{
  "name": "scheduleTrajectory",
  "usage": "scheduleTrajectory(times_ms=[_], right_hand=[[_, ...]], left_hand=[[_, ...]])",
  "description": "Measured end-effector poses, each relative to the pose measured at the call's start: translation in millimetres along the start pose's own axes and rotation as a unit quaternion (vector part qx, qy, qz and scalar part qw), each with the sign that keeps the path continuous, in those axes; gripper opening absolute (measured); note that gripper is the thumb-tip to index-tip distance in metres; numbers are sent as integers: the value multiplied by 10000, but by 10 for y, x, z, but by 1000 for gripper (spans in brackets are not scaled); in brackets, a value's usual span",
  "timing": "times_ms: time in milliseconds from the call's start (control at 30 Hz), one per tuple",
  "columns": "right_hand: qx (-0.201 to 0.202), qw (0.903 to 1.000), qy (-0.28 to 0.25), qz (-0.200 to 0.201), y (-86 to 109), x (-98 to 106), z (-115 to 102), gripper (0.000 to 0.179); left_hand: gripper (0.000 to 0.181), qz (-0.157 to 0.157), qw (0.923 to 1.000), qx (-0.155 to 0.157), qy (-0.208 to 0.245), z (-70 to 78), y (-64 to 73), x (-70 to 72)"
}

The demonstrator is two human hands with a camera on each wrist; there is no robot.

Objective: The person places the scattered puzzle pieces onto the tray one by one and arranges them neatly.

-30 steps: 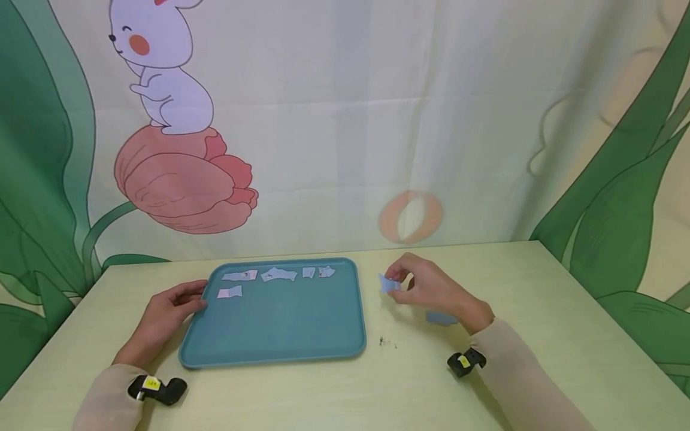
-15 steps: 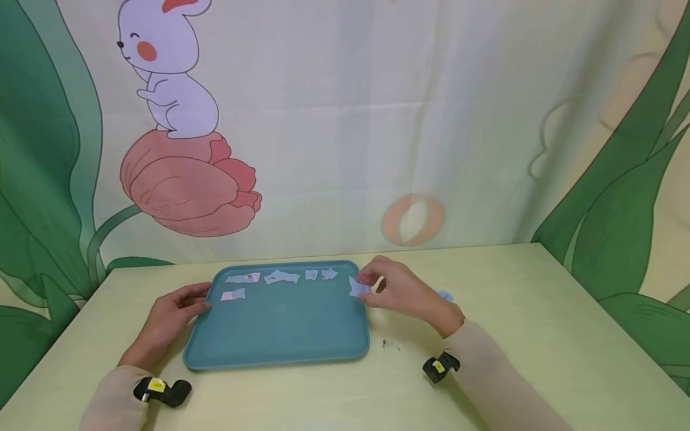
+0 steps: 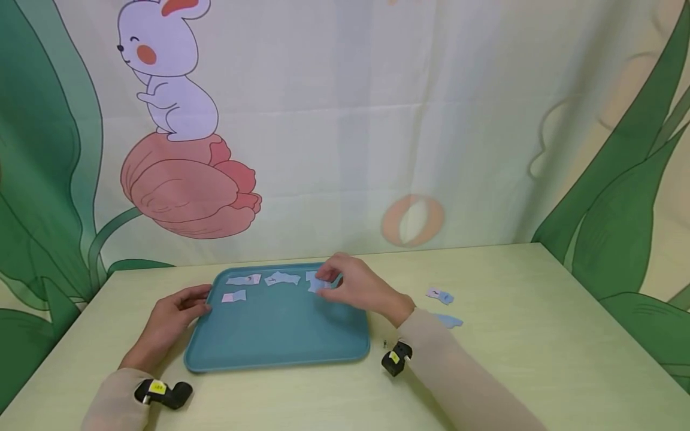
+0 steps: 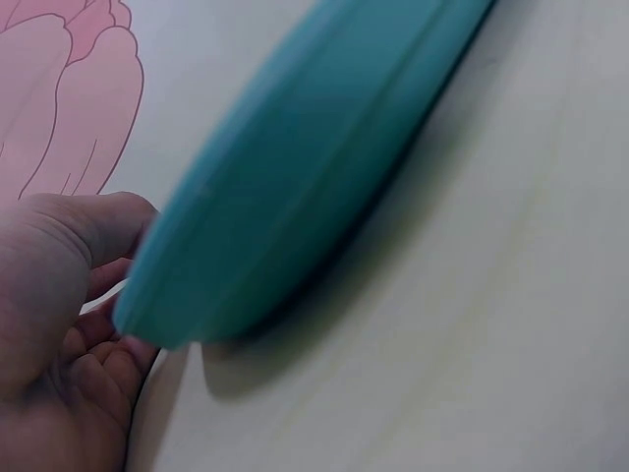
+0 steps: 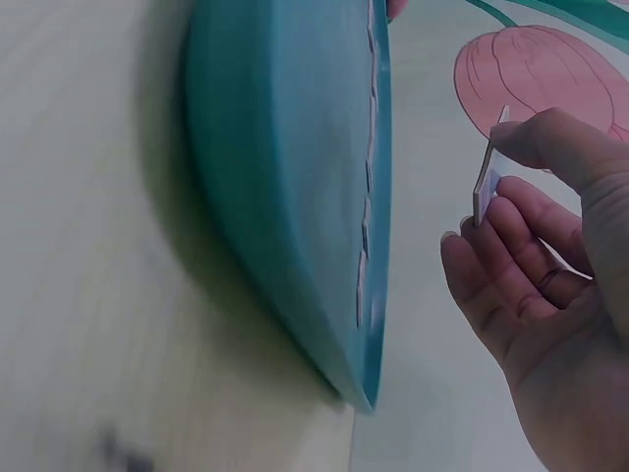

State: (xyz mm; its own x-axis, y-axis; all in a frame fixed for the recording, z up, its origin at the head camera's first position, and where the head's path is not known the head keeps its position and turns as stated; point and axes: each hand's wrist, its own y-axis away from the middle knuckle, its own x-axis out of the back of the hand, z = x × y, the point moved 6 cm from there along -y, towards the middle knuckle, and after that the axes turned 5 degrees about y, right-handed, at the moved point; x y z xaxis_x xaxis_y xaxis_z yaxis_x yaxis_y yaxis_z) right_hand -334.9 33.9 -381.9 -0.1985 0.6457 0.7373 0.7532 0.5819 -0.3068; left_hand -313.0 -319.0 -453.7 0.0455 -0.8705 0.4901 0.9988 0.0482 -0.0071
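My right hand (image 3: pixel 358 287) pinches a small light-blue card piece (image 3: pixel 318 284) with uneven edges, held over the upper right of a teal tray (image 3: pixel 275 335). In the right wrist view, the card piece (image 5: pixel 487 172) is thin and stiff, between thumb and fingers, raised above the tray. My left hand (image 3: pixel 175 317) holds the tray's left rim, the thumb against its edge in the left wrist view. A row along the tray's far side includes a blue-and-pink piece (image 3: pixel 244 279) and a wavy-edged piece (image 3: pixel 283 279). Another pink-and-blue piece (image 3: pixel 234 296) lies below. My right hand partly covers the row's right end.
On the table (image 3: pixel 539 335), right of the tray, lie a pink-and-blue piece (image 3: pixel 439 295) and a blue piece (image 3: pixel 448 321), the latter partly behind the right forearm. A small dark mark (image 3: pixel 385 344) is near the tray's right edge. A printed curtain (image 3: pixel 323 149) hangs behind.
My right hand has carried the card piece leftward, from beside the tray to over its upper right part. The pieces on the table have come into view. My left hand stays at the rim.
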Motion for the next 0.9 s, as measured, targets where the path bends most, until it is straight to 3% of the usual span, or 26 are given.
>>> scheduleTrajectory(times_ms=[633, 900], right_hand=[[-493, 9966, 151, -650, -571, -519, -200, 27], [-397, 9951, 346, -833, -717, -617, -300, 25]], left_hand=[[54, 7, 10000, 84, -6, -6, -1, -3], [54, 1, 10000, 49, 2, 6, 0, 6]])
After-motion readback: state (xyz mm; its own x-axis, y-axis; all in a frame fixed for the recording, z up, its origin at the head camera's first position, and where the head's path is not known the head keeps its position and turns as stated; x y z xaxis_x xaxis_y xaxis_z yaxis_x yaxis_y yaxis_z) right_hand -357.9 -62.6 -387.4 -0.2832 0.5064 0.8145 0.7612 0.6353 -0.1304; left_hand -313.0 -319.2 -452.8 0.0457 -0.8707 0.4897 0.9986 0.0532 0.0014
